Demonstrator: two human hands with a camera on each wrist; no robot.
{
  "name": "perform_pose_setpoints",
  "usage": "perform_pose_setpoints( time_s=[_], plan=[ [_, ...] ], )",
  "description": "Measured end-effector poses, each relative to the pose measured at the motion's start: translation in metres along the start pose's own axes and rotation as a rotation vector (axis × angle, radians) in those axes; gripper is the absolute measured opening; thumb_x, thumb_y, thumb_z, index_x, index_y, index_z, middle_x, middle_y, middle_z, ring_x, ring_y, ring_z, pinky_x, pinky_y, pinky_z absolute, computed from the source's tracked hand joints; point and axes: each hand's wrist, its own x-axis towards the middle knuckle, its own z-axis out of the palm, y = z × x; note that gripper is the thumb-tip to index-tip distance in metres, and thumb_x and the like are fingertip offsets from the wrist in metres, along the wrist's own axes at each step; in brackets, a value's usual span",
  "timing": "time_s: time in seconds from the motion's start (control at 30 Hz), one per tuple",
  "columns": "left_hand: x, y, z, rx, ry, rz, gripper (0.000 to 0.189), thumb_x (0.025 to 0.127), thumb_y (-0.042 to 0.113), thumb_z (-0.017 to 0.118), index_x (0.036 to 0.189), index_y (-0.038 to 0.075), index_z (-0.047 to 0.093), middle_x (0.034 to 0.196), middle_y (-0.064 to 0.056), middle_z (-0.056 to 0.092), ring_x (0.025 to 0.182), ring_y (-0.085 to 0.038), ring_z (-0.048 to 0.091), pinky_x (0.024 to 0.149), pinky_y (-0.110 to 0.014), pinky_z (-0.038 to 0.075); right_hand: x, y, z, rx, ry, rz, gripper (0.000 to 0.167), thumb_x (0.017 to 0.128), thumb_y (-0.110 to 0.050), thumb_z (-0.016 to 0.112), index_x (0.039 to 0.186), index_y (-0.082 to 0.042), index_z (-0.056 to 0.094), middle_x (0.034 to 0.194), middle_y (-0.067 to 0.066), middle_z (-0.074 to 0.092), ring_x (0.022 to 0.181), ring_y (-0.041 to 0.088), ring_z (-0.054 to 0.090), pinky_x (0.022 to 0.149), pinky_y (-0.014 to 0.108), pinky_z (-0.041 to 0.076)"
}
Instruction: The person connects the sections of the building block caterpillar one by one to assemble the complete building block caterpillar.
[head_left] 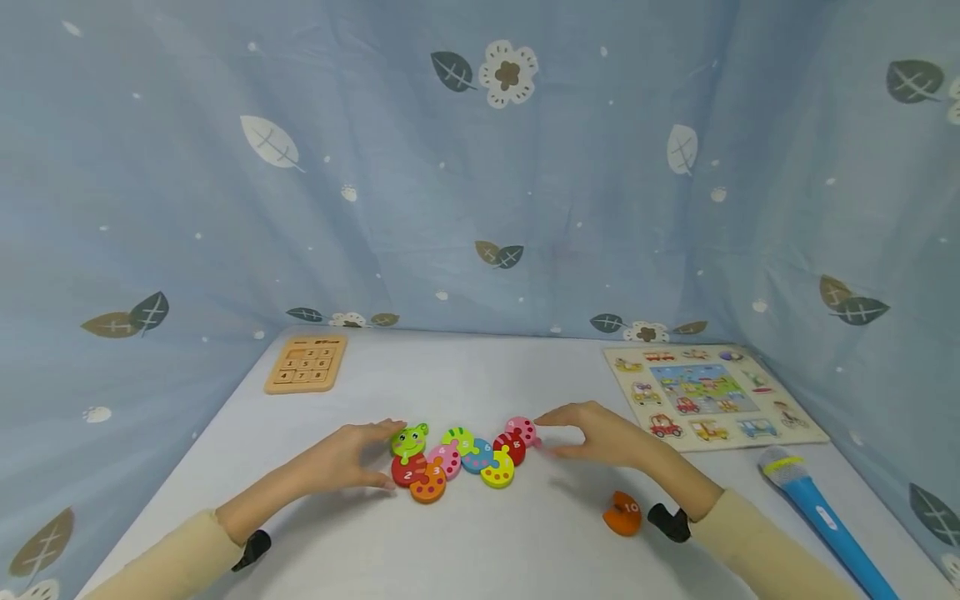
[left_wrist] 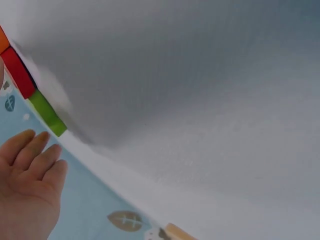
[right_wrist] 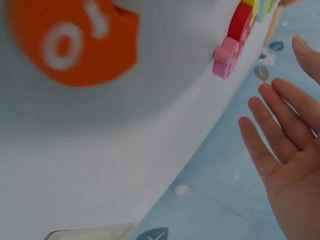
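Note:
A caterpillar number puzzle of joined colored pieces (head_left: 476, 454) lies in a wavy row on the white table, with a smiling green head (head_left: 408, 442) at its left end. My left hand (head_left: 348, 457) is beside the head and the red piece (head_left: 407, 472), fingers and thumb spread apart. At the other end, my right hand (head_left: 596, 433) has its fingers near the pink piece (head_left: 522, 429). Whether either hand touches the puzzle I cannot tell. The right wrist view shows straight fingers apart from the pink end. A loose orange piece numbered 10 (head_left: 622, 514) lies below my right wrist.
A wooden sliding number puzzle (head_left: 306, 365) sits at the back left of the table (head_left: 465, 550). At the back right lies a vehicle picture board (head_left: 716, 396), with a blue toy microphone (head_left: 828, 521) in front of it. Patterned blue cloth (head_left: 525, 167) hangs around the table.

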Motion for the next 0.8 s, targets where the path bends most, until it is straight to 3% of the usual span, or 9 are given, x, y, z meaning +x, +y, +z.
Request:
perform_pose_setpoints(
  time_s=[0.3,0.53,0.8],
  plan=[
    [0.007,-0.004,-0.004,0.000,-0.021,0.006,0.090,0.070,0.052,0.080,0.142,0.009,0.048,0.146,-0.016,0.044,0.135,-0.031,0.040,0.107,-0.050,0.036,-0.035,-0.007,-0.001,-0.022,0.095,0.096,0.043,0.088,-0.028,0.072,0.124,-0.005,0.065,0.123,0.005,0.065,0.116,0.027,0.059,0.096,0.047,0.049],
    [0.011,-0.006,-0.005,0.005,-0.024,0.047,0.090,0.071,0.052,0.079,0.141,0.005,0.048,0.144,-0.020,0.044,0.133,-0.037,0.040,0.107,-0.053,0.035,-0.059,-0.013,0.003,-0.022,0.127,0.175,0.042,0.088,-0.027,0.072,0.121,-0.003,0.066,0.119,0.006,0.067,0.114,0.030,0.060,0.094,0.048,0.050],
    [0.013,-0.007,-0.006,-0.003,-0.053,0.013,0.089,0.070,0.051,0.080,0.141,0.006,0.049,0.144,-0.020,0.045,0.134,-0.037,0.040,0.107,-0.054,0.035,-0.082,-0.014,0.011,-0.008,0.148,0.287,0.043,0.083,-0.026,0.077,0.119,-0.004,0.068,0.117,0.008,0.068,0.112,0.032,0.061,0.091,0.049,0.051]
  ],
)
